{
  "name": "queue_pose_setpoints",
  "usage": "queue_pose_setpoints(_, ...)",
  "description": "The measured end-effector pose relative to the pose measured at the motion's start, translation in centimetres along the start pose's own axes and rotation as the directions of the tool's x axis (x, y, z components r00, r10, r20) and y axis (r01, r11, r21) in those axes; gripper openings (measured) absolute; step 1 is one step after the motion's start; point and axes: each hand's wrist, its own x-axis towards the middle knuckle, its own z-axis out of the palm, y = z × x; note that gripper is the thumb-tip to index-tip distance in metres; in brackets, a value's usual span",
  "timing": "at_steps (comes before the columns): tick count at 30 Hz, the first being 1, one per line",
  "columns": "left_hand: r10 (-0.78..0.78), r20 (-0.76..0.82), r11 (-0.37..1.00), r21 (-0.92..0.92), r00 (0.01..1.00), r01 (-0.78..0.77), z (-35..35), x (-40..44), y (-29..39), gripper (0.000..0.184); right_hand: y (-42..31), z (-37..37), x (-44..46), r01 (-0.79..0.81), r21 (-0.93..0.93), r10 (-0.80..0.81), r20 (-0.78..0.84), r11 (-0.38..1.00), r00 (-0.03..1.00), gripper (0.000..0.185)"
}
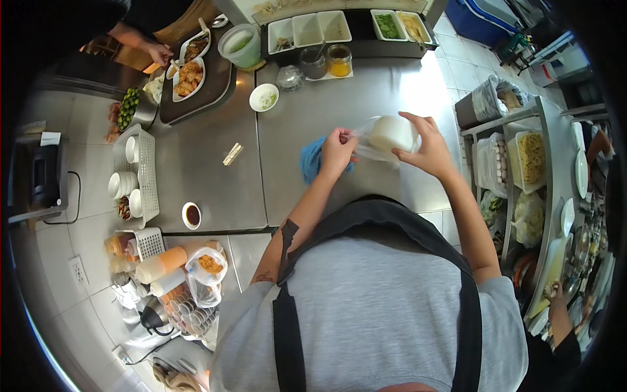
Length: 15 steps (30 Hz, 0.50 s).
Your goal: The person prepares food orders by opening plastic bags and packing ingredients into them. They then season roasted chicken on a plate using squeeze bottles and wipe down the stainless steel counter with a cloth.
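In the head view, my left hand (337, 151) is closed, pinching the gathered edge of a clear plastic bag (366, 147) over the steel table. My right hand (424, 147) grips a white round container (394, 134) from its right side, thumb below and fingers above. The container lies tilted at the bag, partly behind the film; I cannot tell how far inside it is. Under my left hand lies a crumpled blue cloth (313, 161).
A tray (219, 88) with food plates stands at the upper left, a co-worker's hand (160, 53) over it. On the steel table (313, 189) are a white bowl (264, 97), a sauce bowl (191, 215) and wooden sticks (232, 154). Shelves (542, 163) stand at right.
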Motion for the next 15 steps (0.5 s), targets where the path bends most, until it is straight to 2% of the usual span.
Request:
queue_pose_setpoints(1, 0.001, 0.0, 1.0, 0.02, 1.0, -0.001, -0.2, -0.1, 0.3, 0.021, 0.5, -0.4, -0.2, 0.029, -0.109, -0.027, 0.022, 0.994, 0.999, 0.068)
queue_pose_setpoints(4, 0.04, 0.042, 0.999, 0.026, 0.998, -0.042, 0.5, -0.3, 0.7, 0.024, 0.1, -0.8, -1.0, -0.082, 0.082, 0.078, 0.05, 0.993, 0.996, 0.066)
queue_pose_setpoints(7, 0.075, 0.041, 0.994, 0.082, 0.996, -0.078, 0.9, -0.5, 0.8, 0.026, 1.1, 1.0, -1.9, -0.056, 0.154, 0.075, -0.123, 0.987, 0.99, 0.067)
queue_pose_setpoints(10, 0.053, 0.027, 0.996, 0.07, 0.998, -0.055, 1.1, -0.8, 0.7, 0.027, 1.0, 2.2, -2.3, -0.048, 0.187, 0.078, -0.156, 0.981, 0.985, 0.067)
queue_pose_setpoints(15, 0.069, -0.021, 0.995, 0.075, 0.997, -0.067, 0.5, -0.9, 0.9, 0.03, 1.7, 4.2, -2.9, 0.053, 0.155, -0.011, -0.259, 0.987, 0.966, 0.068)
